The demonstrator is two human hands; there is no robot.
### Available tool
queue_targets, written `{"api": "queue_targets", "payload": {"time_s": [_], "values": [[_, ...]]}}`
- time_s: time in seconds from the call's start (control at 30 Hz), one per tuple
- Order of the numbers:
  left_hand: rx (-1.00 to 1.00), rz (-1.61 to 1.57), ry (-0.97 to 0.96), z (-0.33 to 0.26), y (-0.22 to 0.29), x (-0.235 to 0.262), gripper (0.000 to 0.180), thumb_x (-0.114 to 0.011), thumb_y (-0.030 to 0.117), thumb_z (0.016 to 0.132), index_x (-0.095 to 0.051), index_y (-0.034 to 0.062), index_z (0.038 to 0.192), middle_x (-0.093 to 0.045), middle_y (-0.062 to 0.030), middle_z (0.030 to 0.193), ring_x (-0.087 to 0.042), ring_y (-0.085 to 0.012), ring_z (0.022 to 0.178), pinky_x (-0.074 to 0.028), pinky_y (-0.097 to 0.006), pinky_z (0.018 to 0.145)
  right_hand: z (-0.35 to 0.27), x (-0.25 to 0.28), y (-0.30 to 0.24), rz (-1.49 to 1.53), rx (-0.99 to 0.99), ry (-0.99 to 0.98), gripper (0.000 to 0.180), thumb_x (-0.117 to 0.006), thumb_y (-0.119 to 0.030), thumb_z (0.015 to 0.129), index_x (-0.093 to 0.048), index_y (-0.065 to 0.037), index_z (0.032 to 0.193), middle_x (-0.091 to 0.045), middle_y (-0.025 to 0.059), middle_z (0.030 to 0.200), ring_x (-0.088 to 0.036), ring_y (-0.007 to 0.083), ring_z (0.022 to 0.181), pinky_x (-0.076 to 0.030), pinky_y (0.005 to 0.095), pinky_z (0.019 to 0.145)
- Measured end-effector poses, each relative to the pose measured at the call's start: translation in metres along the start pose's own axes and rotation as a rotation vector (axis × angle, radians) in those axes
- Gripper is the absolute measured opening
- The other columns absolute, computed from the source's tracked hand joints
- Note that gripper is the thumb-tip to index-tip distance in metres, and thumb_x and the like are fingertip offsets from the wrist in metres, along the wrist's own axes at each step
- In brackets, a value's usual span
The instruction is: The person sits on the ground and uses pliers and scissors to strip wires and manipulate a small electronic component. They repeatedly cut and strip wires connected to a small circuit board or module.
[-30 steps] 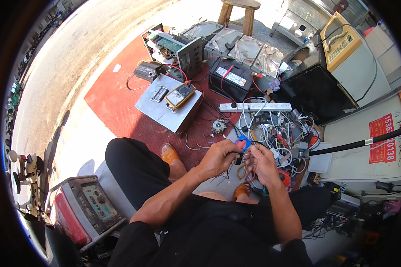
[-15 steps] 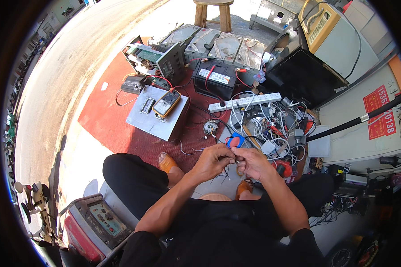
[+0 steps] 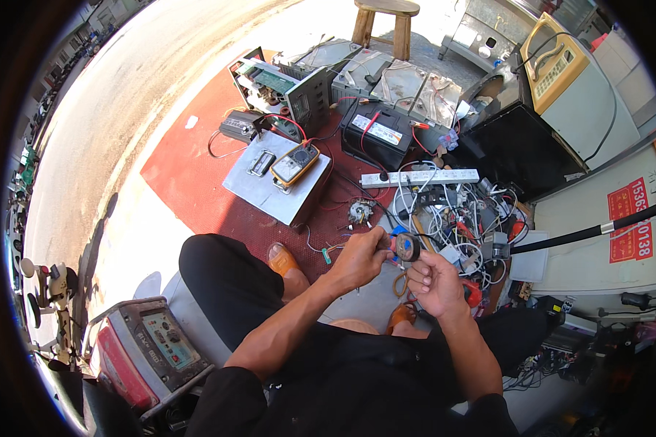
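In the head view, the left hand pinched a small round dark thing near the messy wires, and the half-curled, partly open right hand was just beside it, maybe touching, but I couldn't tell.

A blue thing is mostly hidden behind the round black disc. The top edge crops the stool; the battery label's small print is unreadable.

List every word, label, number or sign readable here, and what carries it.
Wording withheld; print stands on:
Red sign on pale panel: large digits, legible.
White label on black battery: too small.
Control panel on red machine: lettering mostly too small.
Yellow meter, cream keypad: too small.
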State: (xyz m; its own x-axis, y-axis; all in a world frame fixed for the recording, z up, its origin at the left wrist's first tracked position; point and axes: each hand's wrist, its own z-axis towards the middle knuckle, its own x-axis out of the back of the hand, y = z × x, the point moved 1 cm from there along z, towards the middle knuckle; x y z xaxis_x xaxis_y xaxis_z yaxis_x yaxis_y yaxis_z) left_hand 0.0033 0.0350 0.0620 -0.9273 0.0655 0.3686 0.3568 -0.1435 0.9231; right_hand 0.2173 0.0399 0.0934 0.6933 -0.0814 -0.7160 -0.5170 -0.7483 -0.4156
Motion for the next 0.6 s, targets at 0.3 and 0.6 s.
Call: {"api": "queue_targets", "payload": {"time_s": [0.3, 0.6], "values": [[0.410, -0.392, -0.239, -0.012, -0.009, 0.003, 0.018, -0.060, -0.003, 0.101, -0.071, -0.0062, 0.116, -0.073, -0.0100, 0.088, -0.070, -0.0135, 0.075, -0.057, -0.031, 0.066, -0.015, 0.011, 0.011, -0.796, 0.108, -0.156, 0.032, -0.060, -0.031, 0.111, -0.066, -0.001, 0.120, -0.066, 0.0041, 0.077, -0.057, 0.0096, 0.057, -0.049, 0.0260, 0.051], [0.570, -0.748, -0.226, -0.014, -0.003, 0.009, 0.014, -0.058, 0.004, 0.107, -0.068, -0.0004, 0.116, -0.069, -0.0022, 0.093, -0.064, -0.0082, 0.081, -0.053, -0.026, 0.070, -0.011, 0.001, -0.003, -1.215, 0.031, -0.048, 0.056, -0.042, -0.045, 0.115, -0.067, 0.003, 0.131, -0.064, 0.0072, 0.069, -0.061, 0.0120, 0.055, -0.049, 0.0279, 0.052]]}}
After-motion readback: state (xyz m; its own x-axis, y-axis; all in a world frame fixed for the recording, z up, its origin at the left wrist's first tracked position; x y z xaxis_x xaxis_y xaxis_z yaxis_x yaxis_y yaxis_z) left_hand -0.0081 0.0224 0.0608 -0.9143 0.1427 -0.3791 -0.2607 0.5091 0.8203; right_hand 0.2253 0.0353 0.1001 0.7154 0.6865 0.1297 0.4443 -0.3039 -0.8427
